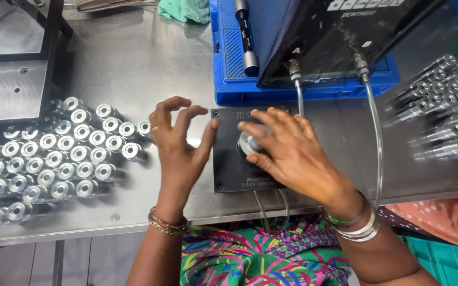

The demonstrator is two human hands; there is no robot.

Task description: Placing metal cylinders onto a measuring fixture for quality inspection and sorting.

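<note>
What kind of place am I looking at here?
Probably a factory inspection or testing bench. Rows of identical metal parts stand on a steel table, and the right hand holds one part on a black fixture tubed to a gauge unit.

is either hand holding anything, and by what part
The right hand grips a round silver metal part by its rim on the black plate; the left hand holds nothing.

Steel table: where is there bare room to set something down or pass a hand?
The table is bare between the upright cylinders and the blue tray, and along the front edge below the cylinders. A narrow strip lies between the clear tube and the lying parts. The black plate, under the left hand and right hand, is crowded.
</note>
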